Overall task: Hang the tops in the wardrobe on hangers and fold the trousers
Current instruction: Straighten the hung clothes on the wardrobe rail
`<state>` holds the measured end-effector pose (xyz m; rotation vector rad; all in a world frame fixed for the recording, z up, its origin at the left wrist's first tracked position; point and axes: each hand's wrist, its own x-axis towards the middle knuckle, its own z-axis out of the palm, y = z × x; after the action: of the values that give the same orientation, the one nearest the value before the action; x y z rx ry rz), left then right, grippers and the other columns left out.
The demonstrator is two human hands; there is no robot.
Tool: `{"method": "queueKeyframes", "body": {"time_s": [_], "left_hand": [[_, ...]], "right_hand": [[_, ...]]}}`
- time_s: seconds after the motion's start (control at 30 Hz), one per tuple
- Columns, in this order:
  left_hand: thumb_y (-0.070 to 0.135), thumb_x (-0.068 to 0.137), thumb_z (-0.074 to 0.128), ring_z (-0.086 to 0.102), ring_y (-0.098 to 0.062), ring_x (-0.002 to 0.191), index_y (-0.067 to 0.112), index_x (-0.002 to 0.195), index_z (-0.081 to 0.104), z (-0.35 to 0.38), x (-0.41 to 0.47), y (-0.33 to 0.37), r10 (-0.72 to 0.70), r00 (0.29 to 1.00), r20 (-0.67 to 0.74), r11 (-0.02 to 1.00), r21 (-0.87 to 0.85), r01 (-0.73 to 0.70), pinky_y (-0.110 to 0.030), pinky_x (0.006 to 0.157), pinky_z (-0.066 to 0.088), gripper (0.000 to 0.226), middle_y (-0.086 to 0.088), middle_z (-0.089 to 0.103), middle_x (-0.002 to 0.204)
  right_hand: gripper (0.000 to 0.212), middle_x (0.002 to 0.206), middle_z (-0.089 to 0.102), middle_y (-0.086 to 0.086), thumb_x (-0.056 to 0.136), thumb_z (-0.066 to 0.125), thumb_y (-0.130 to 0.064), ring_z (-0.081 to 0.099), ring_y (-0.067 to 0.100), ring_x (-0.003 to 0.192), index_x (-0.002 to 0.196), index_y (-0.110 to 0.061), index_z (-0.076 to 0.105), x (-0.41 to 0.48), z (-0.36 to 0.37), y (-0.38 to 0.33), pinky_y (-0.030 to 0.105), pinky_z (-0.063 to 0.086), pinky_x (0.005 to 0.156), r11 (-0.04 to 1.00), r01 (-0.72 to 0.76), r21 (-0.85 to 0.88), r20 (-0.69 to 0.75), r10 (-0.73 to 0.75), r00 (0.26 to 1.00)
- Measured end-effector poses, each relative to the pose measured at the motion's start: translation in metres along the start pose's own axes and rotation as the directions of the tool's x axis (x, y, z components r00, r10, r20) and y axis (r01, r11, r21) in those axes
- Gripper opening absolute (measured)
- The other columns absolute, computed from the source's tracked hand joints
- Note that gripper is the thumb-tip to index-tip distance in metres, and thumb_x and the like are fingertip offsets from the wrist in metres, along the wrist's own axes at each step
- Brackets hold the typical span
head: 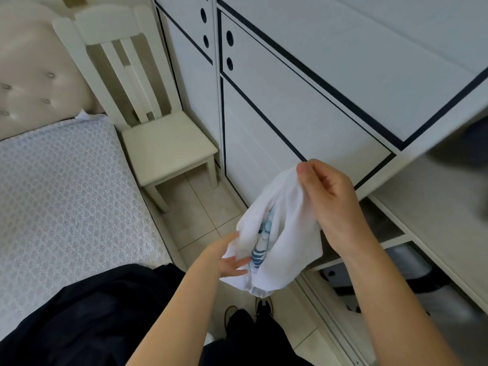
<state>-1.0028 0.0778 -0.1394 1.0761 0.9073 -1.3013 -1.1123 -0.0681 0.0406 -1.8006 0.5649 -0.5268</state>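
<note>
A white top with a blue print [280,233] hangs bunched in the air in front of the wardrobe [303,107]. My right hand [327,191] pinches its upper edge between thumb and fingers. My left hand [227,256] reaches into the lower folds with its fingers spread and touching the cloth. A dark garment [87,313] lies heaped on the bed's near corner; whether it is a top or trousers I cannot tell. No hanger is in view.
A cream wooden chair [158,138] stands between the bed [60,191] and the wardrobe. At the right the wardrobe stands open, with shelves [422,207] and dark items inside. Tiled floor [200,207] runs below, with my shoes [261,307] near the bottom.
</note>
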Motion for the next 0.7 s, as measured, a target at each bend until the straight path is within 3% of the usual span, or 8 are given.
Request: {"method": "queueKeyframes", "body": {"time_s": [0.1,0.23,0.4,0.47,0.57,0.63,0.7], "left_hand": [[-0.017,0.086,0.054,0.064,-0.037,0.094,-0.005,0.124,0.047,0.005,0.016,-0.003,0.148,0.986,-0.076,0.988,0.05,-0.144,-0.043,0.092,0.051,0.04,-0.026,0.056,0.116],[-0.025,0.083,0.052,0.063,-0.026,0.08,-0.006,0.107,0.063,0.006,0.026,0.009,0.312,0.944,-0.111,0.95,0.049,-0.308,-0.032,0.069,0.053,0.032,-0.019,0.065,0.121],[-0.02,0.088,0.052,0.064,-0.022,0.09,-0.007,0.125,0.06,0.02,0.003,0.029,0.431,0.902,0.02,0.9,-0.081,-0.428,-0.028,0.08,0.057,0.04,-0.014,0.065,0.122],[-0.017,0.089,0.054,0.067,-0.021,0.092,-0.006,0.121,0.061,0.03,-0.019,0.03,0.531,0.843,0.088,0.843,-0.156,-0.514,-0.025,0.073,0.06,0.035,-0.013,0.067,0.119],[-0.011,0.088,0.061,0.072,-0.014,0.086,0.004,0.109,0.068,0.043,-0.057,0.028,0.68,0.718,0.145,0.733,-0.15,-0.664,-0.023,0.076,0.059,0.027,-0.004,0.076,0.098],[-0.01,0.088,0.063,0.072,-0.012,0.091,0.008,0.108,0.069,0.049,-0.081,0.027,0.75,0.63,0.2,0.652,-0.065,-0.755,-0.026,0.085,0.057,0.027,-0.002,0.077,0.095],[-0.01,0.087,0.063,0.071,-0.012,0.089,0.011,0.102,0.071,0.053,-0.104,0.026,0.792,0.551,0.263,0.558,0.056,-0.828,-0.026,0.088,0.056,0.027,-0.001,0.077,0.091]], "right_hand": [[0.052,0.071,0.034,0.023,0.098,0.05,-0.042,0.035,0.021,0.064,0.079,0.005,0.04,-0.002,-0.004,0.002,0.032,0.032,0.061,0.999,-0.032,0.008,0.014,0.032,0.999],[0.05,0.069,0.031,0.023,0.1,0.049,-0.037,0.033,0.021,0.064,0.076,0.006,0.038,-0.004,-0.011,0.011,0.031,0.031,0.061,0.994,-0.106,0.017,-0.005,0.106,0.994],[0.057,0.077,0.044,0.032,0.096,0.05,-0.043,0.043,0.02,0.066,0.084,0.012,0.046,-0.001,-0.014,0.033,0.035,0.034,0.063,0.98,-0.162,-0.116,0.058,0.17,0.984],[0.051,0.074,0.046,0.03,0.099,0.049,-0.037,0.042,0.018,0.062,0.08,0.011,0.047,-0.002,-0.014,0.042,0.033,0.033,0.061,0.959,-0.142,-0.246,0.134,0.179,0.975],[0.046,0.064,0.041,0.02,0.098,0.05,-0.032,0.036,0.014,0.056,0.07,0.004,0.043,-0.008,-0.014,0.054,0.031,0.031,0.056,0.897,-0.111,-0.428,0.25,0.235,0.939],[0.043,0.06,0.035,0.006,0.098,0.052,-0.03,0.033,0.009,0.054,0.063,-0.008,0.04,-0.011,-0.015,0.057,0.027,0.028,0.056,0.848,-0.15,-0.509,0.347,0.361,0.866],[0.041,0.057,0.04,-0.003,0.097,0.054,-0.034,0.036,0.007,0.052,0.062,-0.015,0.043,-0.012,-0.016,0.055,0.027,0.032,0.057,0.776,-0.226,-0.589,0.42,0.532,0.735]]}}
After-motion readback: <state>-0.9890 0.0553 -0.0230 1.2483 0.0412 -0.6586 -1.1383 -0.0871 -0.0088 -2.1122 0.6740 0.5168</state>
